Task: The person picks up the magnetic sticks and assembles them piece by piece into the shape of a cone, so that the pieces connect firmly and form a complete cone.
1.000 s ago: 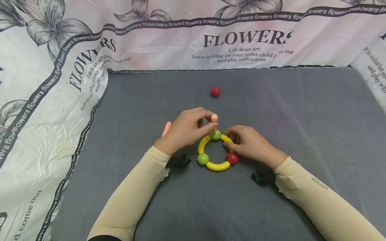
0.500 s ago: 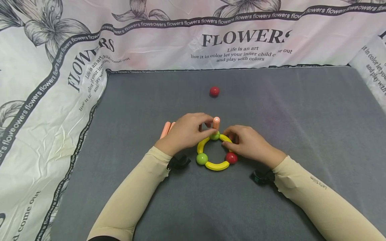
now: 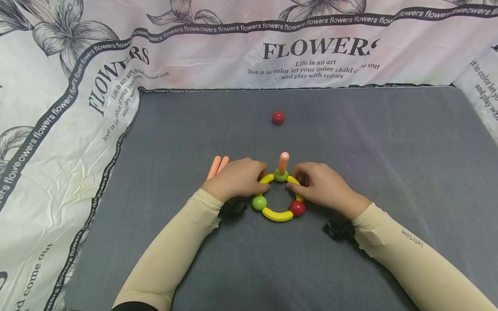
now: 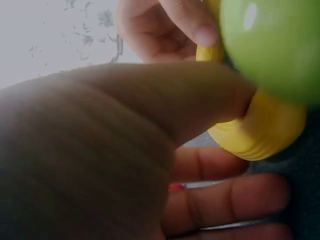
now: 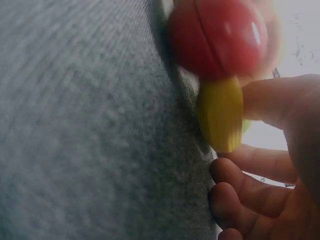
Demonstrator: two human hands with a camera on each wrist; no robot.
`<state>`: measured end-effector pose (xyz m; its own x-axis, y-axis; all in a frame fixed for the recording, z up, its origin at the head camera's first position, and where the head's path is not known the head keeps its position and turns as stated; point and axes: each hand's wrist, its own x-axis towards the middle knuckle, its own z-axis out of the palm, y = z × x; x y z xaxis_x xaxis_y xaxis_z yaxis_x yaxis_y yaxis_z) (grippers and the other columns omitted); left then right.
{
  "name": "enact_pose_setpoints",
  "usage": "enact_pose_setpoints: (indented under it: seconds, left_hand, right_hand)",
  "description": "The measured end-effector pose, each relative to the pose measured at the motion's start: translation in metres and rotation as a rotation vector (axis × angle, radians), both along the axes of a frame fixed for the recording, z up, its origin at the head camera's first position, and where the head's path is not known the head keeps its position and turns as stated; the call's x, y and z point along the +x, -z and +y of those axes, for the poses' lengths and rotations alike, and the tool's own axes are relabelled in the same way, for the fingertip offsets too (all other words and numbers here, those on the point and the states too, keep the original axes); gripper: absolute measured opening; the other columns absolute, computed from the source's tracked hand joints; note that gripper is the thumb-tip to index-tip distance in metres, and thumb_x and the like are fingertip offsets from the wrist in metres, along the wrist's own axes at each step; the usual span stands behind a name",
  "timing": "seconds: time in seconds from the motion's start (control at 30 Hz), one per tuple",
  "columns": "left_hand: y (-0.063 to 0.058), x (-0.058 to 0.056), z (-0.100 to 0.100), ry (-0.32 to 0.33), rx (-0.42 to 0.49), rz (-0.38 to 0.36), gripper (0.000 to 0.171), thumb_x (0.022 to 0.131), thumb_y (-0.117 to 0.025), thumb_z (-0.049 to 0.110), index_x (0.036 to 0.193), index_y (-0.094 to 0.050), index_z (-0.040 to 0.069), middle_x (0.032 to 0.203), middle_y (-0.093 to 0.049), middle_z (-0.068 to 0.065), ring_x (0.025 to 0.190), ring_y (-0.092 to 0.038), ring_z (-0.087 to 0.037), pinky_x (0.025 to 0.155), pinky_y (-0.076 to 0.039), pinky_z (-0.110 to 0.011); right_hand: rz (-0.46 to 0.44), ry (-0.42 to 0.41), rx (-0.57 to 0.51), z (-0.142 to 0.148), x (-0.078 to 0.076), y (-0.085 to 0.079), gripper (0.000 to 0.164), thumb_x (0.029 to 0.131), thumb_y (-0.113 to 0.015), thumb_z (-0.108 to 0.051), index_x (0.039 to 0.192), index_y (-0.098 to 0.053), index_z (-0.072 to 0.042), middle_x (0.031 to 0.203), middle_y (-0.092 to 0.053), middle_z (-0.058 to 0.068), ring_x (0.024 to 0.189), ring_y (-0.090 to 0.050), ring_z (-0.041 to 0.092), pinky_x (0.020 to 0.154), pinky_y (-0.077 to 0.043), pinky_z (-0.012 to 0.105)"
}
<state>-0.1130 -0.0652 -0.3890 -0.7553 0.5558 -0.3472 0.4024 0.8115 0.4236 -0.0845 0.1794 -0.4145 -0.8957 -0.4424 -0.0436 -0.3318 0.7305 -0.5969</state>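
yellow grooved, curved rods (image 3: 277, 215), linked by glossy balls into a ring on the grey cloth-like tabletop (image 3: 373, 268), could pop loose at their joints if the two hands pull unevenly. the left hand (image 3: 239, 176) pinches the left rod (image 3: 266, 179); the right hand (image 3: 324, 185) pinches the right rod (image 3: 294, 181). the slim pale-orange round stick (image 3: 283, 163), seated in the light-green far ball (image 3: 281, 176) and leaning slightly, has no fingers on it, so a twist of the ring might tip it over. the ring looks nearly round, with another green ball (image 3: 259, 202) at left and a shiny red ball (image 3: 297, 208) at right, a thin dark line running across it. how deep the joints sit, i cannot tell.
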Motion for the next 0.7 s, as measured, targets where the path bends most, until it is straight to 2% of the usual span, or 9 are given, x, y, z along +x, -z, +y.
enact_pose_setpoints:
  seconds: [0.13, 0.23, 0.33, 0.43, 0.53, 0.7]
  left_hand:
    - [0.002, -0.001, -0.002, 0.025, 0.021, 0.057, 0.017, 0.097, -0.072, 0.033, 0.087, -0.065, 0.022, 0.068, -0.054, 0.005, 0.060, -0.054, -0.012, 0.055, -0.038, -0.027]
    - [0.004, -0.001, -0.003, 0.054, 0.031, 0.111, 0.011, 0.099, -0.071, 0.033, 0.093, -0.071, 0.024, 0.073, -0.059, 0.006, 0.066, -0.057, -0.011, 0.058, -0.043, -0.028]
    - [0.006, -0.001, -0.003, 0.098, 0.044, 0.159, 0.010, 0.102, -0.071, 0.034, 0.103, -0.076, 0.025, 0.083, -0.062, 0.007, 0.074, -0.057, -0.012, 0.062, -0.046, -0.029]
    - [0.006, -0.003, -0.003, 0.119, 0.064, 0.174, 0.014, 0.103, -0.070, 0.035, 0.111, -0.077, 0.025, 0.091, -0.063, 0.009, 0.080, -0.057, -0.011, 0.067, -0.047, -0.028]
    - [0.002, -0.006, -0.006, 0.073, 0.089, 0.153, 0.020, 0.103, -0.069, 0.038, 0.116, -0.076, 0.024, 0.092, -0.066, 0.010, 0.082, -0.059, -0.009, 0.069, -0.049, -0.027]
    - [-0.014, -0.013, -0.021, -0.080, 0.055, 0.188, 0.035, 0.104, -0.067, 0.039, 0.129, -0.072, 0.015, 0.102, -0.071, 0.004, 0.084, -0.062, -0.010, 0.076, -0.055, -0.032]
  right_hand:
    - [0.012, -0.011, -0.013, -0.003, -0.002, 0.000, 0.026, 0.091, -0.083, -0.034, 0.104, -0.073, -0.014, 0.083, -0.062, -0.001, 0.069, -0.053, 0.013, 0.064, -0.045, 0.032]
    - [0.010, -0.051, -0.045, -0.003, -0.003, 0.002, 0.034, 0.090, -0.085, -0.035, 0.114, -0.071, -0.015, 0.085, -0.063, -0.001, 0.070, -0.054, 0.012, 0.065, -0.046, 0.032]
    - [0.027, -0.109, -0.079, -0.004, -0.004, 0.006, 0.029, 0.089, -0.086, -0.031, 0.109, -0.069, -0.018, 0.097, -0.070, -0.001, 0.073, -0.056, 0.012, 0.068, -0.048, 0.031]
    - [0.066, -0.157, -0.100, -0.004, -0.004, 0.008, 0.022, 0.089, -0.086, -0.026, 0.099, -0.067, -0.022, 0.110, -0.073, -0.002, 0.079, -0.057, 0.011, 0.071, -0.048, 0.030]
    - [0.084, -0.169, -0.107, -0.002, -0.003, 0.007, 0.023, 0.088, -0.086, -0.024, 0.094, -0.064, -0.025, 0.110, -0.073, -0.005, 0.079, -0.057, 0.011, 0.070, -0.048, 0.029]
    - [0.087, -0.146, -0.094, 0.000, -0.002, 0.006, 0.023, 0.087, -0.088, -0.025, 0.093, -0.066, -0.026, 0.106, -0.073, -0.007, 0.075, -0.056, 0.010, 0.068, -0.047, 0.028]
